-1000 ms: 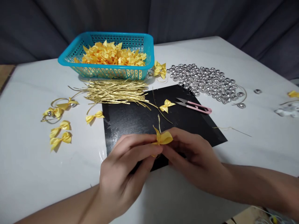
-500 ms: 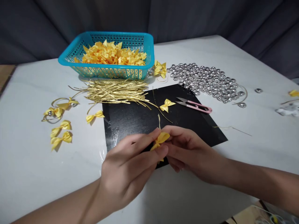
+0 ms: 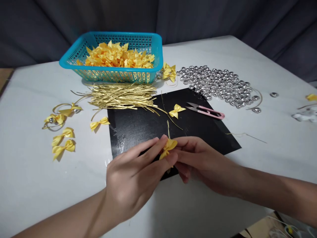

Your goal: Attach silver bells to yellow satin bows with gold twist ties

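Both hands meet over the near edge of a black mat (image 3: 148, 125). My left hand (image 3: 135, 178) and my right hand (image 3: 203, 163) pinch one small yellow ribbon bow (image 3: 168, 147) between their fingertips. A thin gold wire sticks up from the bow. Another yellow bow (image 3: 176, 110) lies on the mat beyond the hands. Pink thread snips (image 3: 206, 111) lie on the mat's right part.
A teal basket (image 3: 74, 61) heaped with yellow bows stands at the back. In front of it lies a bundle of gold wire ties (image 3: 121, 96). A heap of silver beads (image 3: 218, 86) lies at the right. Several loose bows (image 3: 60, 145) sit at the left of the white table (image 3: 29, 185).
The bow has been turned between the fingers and now stands more on edge; my right hand has drawn closer to the left. The rest has not moved.
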